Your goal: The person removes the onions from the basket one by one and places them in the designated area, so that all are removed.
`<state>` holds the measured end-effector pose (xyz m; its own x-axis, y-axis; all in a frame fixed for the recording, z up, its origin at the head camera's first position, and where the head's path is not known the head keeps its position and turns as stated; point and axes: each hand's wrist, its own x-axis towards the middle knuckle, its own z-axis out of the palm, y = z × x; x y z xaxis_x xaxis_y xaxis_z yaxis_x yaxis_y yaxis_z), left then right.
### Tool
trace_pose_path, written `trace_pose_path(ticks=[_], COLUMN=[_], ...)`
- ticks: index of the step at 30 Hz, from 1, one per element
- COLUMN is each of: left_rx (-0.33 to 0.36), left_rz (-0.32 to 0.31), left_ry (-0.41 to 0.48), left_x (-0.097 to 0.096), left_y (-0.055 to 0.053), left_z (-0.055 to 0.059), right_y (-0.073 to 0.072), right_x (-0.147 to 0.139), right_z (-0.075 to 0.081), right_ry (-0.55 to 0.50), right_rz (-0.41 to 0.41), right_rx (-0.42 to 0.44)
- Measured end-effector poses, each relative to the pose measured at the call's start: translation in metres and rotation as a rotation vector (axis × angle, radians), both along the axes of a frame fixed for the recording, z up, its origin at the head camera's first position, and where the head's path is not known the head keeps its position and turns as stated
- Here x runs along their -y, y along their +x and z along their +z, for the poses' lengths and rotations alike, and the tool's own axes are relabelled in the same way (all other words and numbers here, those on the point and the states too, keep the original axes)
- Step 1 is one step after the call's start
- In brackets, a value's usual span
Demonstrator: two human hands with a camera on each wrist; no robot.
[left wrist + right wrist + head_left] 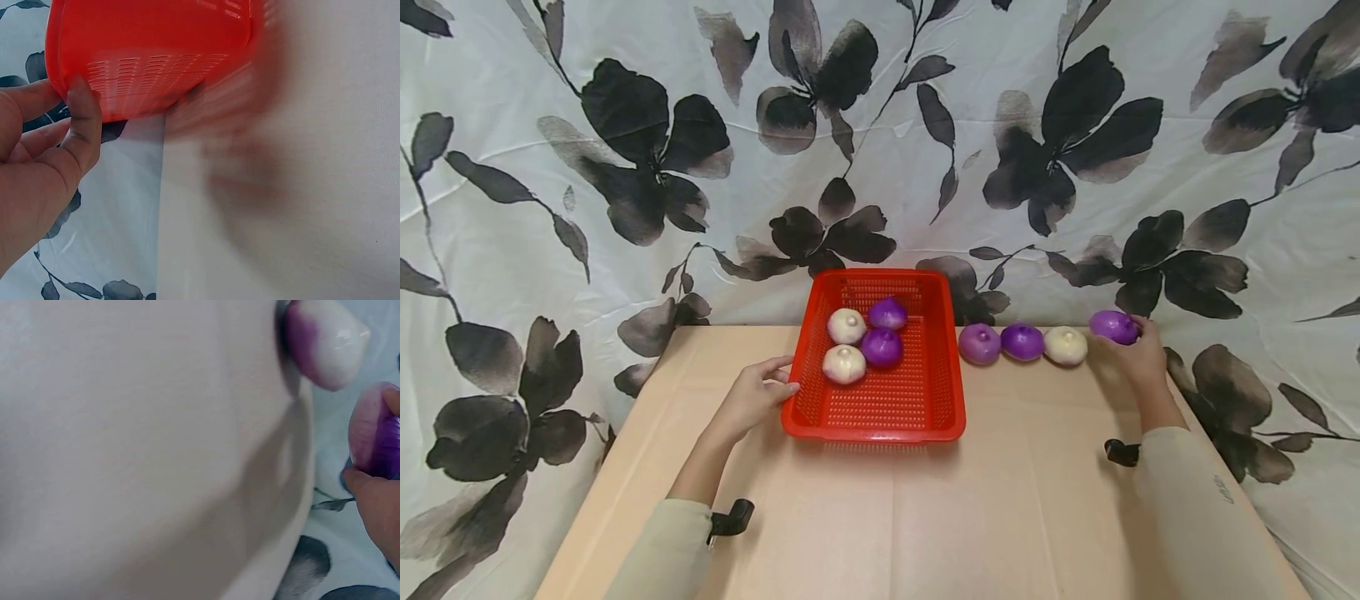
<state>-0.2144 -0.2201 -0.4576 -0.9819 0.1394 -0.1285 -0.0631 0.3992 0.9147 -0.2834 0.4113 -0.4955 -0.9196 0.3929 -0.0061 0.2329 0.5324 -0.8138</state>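
1. Near the far right corner of the tabletop point(1000, 517), the right hand point(1138, 358) is gripping a purple onion point(1111, 327).
2. Left hand point(758, 393) is holding the red basket point(872, 435) by its left rim.
3. Light, even pressure is probably serving both grips best.

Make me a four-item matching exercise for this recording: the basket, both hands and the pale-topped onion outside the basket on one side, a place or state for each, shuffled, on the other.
Column one
1. Red basket
2. Left hand
3. Right hand
4. Pale-topped onion outside the basket

Column two
A. At the right end of the row of three, as the head view shows it
B. Grips a purple onion
C. Has four onions inside
D. Grips the basket

Right pairs: 1-C, 2-D, 3-B, 4-A
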Motion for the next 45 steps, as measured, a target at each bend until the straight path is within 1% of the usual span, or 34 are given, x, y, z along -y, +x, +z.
trace_pose_path(ticks=[2,4,9,13,16,21,30,37,45], left_rx=[-0.002,-0.009,-0.023,-0.030,-0.031,-0.023,-0.018,-0.018,-0.025], left_rz=[0.005,-0.003,-0.023,-0.026,-0.027,-0.020,-0.017,-0.009,-0.014], left_ry=[-0.001,-0.001,0.019,0.028,0.029,0.026,0.017,0.009,0.025], left_x=[0.000,0.001,0.002,0.002,0.002,0.002,0.001,0.002,0.002], left_y=[0.000,0.000,-0.002,-0.002,-0.002,-0.001,0.001,0.000,0.001], left_z=[0.000,0.000,-0.004,-0.005,-0.005,-0.004,-0.005,-0.006,-0.007], right_y=[0.001,0.001,0.004,0.005,0.005,0.004,0.004,0.003,0.002], right_x=[-0.002,-0.004,-0.006,-0.005,-0.005,-0.003,-0.004,-0.005,-0.005], right_z=[-0.006,-0.013,-0.026,-0.034,-0.038,-0.041,-0.042,-0.042,-0.041], right_ry=[-0.006,-0.024,-0.049,-0.042,-0.027,-0.013,-0.010,0.003,-0.001], right_rz=[-0.016,-0.034,-0.050,-0.058,-0.068,-0.061,-0.037,-0.013,-0.007], right_rx=[0.019,0.025,0.060,0.091,0.087,0.075,0.103,0.093,0.082])
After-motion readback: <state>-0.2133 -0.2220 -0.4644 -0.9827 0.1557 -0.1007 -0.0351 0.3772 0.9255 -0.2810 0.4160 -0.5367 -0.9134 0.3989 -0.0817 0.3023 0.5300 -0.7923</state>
